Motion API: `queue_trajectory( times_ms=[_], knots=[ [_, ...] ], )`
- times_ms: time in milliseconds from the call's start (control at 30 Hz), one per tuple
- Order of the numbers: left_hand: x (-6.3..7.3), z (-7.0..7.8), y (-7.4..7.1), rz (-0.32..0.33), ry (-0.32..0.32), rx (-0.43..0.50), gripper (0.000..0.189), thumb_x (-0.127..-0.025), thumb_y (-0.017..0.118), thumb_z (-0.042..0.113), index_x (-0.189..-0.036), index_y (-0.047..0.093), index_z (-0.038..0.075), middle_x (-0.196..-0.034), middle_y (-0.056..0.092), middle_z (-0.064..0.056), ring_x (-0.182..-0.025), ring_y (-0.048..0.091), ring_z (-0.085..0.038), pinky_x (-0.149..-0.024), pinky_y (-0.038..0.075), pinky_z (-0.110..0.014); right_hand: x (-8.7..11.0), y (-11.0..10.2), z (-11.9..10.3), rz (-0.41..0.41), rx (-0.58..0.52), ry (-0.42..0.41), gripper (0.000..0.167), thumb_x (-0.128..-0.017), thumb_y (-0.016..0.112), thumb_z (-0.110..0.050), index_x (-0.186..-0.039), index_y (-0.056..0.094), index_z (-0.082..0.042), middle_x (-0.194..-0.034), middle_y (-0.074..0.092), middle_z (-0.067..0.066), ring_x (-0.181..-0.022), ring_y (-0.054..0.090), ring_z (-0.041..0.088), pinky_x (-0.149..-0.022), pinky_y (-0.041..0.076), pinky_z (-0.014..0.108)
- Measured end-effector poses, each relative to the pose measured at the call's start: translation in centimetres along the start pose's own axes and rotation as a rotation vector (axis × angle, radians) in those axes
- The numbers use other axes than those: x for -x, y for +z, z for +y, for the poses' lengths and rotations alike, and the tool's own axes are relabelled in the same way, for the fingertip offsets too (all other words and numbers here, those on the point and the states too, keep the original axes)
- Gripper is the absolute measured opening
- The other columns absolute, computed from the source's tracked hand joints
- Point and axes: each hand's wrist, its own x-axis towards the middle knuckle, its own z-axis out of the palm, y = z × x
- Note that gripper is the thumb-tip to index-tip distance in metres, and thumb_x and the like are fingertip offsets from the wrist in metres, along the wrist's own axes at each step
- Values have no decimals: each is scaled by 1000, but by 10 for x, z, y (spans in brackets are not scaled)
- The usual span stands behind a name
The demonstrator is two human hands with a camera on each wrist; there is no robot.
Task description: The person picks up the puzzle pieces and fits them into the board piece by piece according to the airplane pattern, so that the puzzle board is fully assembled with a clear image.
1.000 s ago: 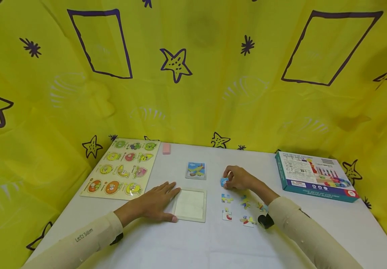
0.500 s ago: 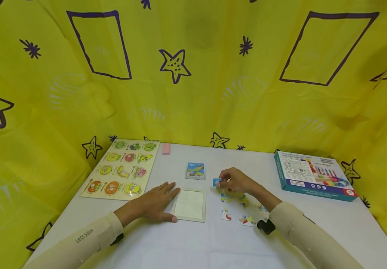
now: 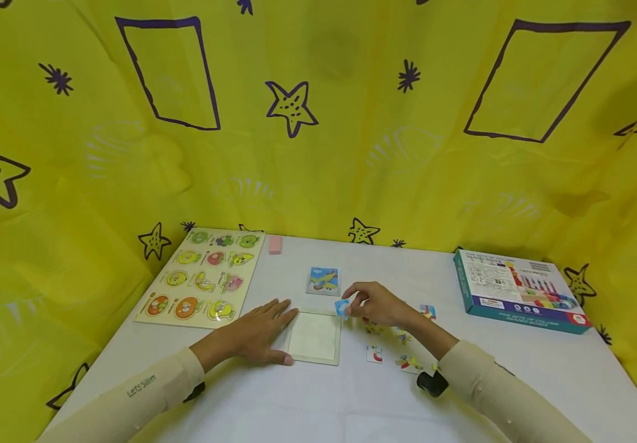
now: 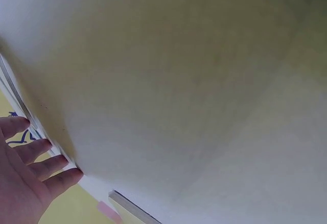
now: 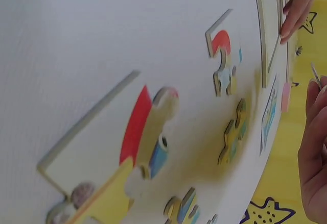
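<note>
A blue jigsaw piece (image 3: pixel 341 307) is pinched between the thumb and fingers of my right hand (image 3: pixel 376 303), just above the upper right corner of a square puzzle tray (image 3: pixel 312 337). In the right wrist view the same piece (image 5: pixel 316 72) appears edge-on at the fingertips. My left hand (image 3: pixel 254 332) lies with spread fingers against the tray's left side. Bare pale surface shows inside the tray. Loose jigsaw pieces lie right of it, including a white one with red (image 3: pixel 374 353) and a red-and-yellow one (image 3: pixel 408 363). Others are partly hidden under my right arm.
Beyond the tray lies a small airplane picture (image 3: pixel 323 280). A fruit puzzle board (image 3: pixel 199 277) is at the left, with a pink block (image 3: pixel 275 245) beside its far corner. A bead-set box (image 3: pixel 520 289) sits at the far right. Yellow patterned cloth (image 3: pixel 340 172) hangs behind the table.
My right hand has carried the blue piece leftward to the tray's corner. A piece on the right has come into sight beyond my forearm. The left hand has stayed in place.
</note>
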Motion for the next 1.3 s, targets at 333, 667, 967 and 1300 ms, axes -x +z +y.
queue_trajectory(
  times_ms=[333, 667, 967, 1300],
  knots=[
    [-1, 0, 1, -11, -12, -16, 99, -85, 63, 70, -158, 32, 10, -164, 28, -19, -150, 26, -44, -119, 30, -56, -4, 16, -6, 9, -4, -74, 29, -93, 71, -9, -120, 68, 2, -85, 70, 22, -59, 61, 25, -52, 46, 24],
    [-1, -2, -1, -19, 2, 4, 100, -86, 63, 70, -158, 30, 9, -164, 27, -19, -150, 26, -46, -119, 30, -57, -12, 32, -6, 8, -19, -81, 30, -94, 69, -9, -122, 66, 3, -81, 71, 18, -56, 60, 22, -47, 42, 23],
    [0, -2, -2, -15, -5, 14, 100, -86, 64, 69, -158, 31, 7, -164, 27, -18, -150, 26, -45, -119, 30, -56, -23, 45, -7, 25, -16, -63, 28, -93, 69, -7, -118, 69, 5, -78, 72, 12, -55, 58, 14, -50, 44, 22],
    [0, -3, -2, -11, 1, -15, 100, -86, 63, 69, -157, 32, 6, -163, 29, -19, -149, 28, -45, -118, 32, -55, -33, 58, -15, 19, -67, 16, 31, -90, 74, -9, -116, 69, 7, -68, 69, 12, -51, 54, 10, -48, 41, 21]
  ],
)
